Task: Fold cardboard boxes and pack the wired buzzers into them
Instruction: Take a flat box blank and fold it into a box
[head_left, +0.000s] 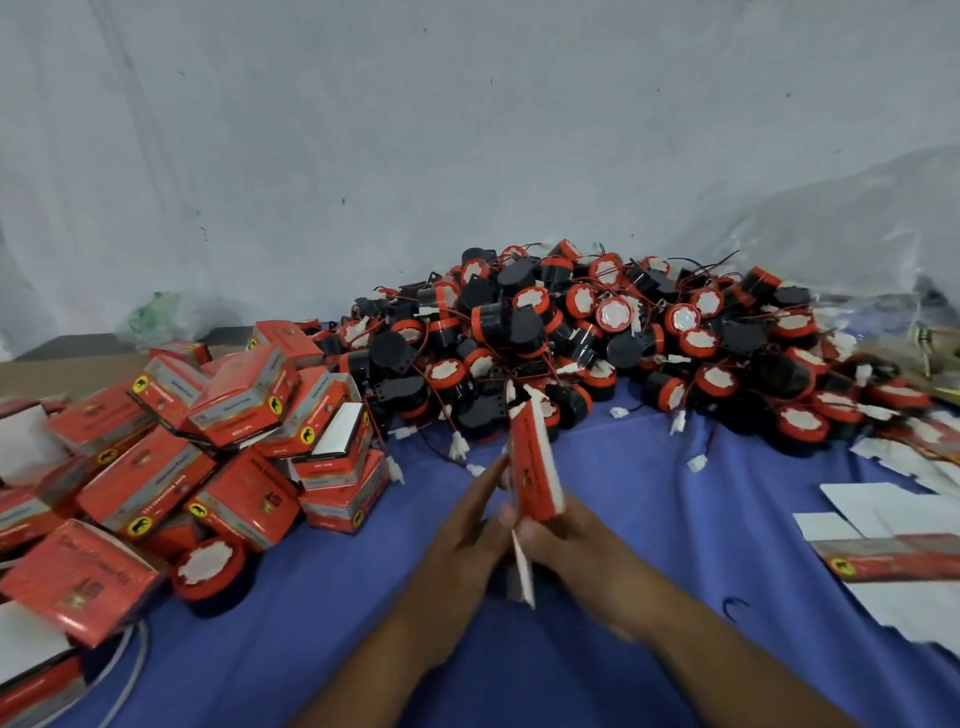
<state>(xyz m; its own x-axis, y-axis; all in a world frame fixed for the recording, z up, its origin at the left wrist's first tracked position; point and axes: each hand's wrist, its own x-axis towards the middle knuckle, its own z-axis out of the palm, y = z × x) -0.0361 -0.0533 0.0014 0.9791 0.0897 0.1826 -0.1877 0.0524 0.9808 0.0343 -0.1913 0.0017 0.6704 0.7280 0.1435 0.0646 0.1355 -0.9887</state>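
Note:
A flat red and white cardboard box (535, 467) stands on edge between my two hands over the blue cloth. My right hand (566, 545) grips its lower part, fingers curled round it. My left hand (467, 525) presses its straight fingers against the box's left face. A white flap hangs below the hands. Behind the box lies a large heap of black and red wired buzzers (597, 338) with white plugs on thin leads. One buzzer (210, 569) sits alone at the left, next to the packed boxes.
A pile of closed red boxes (208, 441) fills the left side of the blue cloth (649, 519). Flat unfolded box blanks (893, 551) lie at the right edge. A pale wall rises behind the table, and clear plastic sheeting (857, 234) bulges at the back right.

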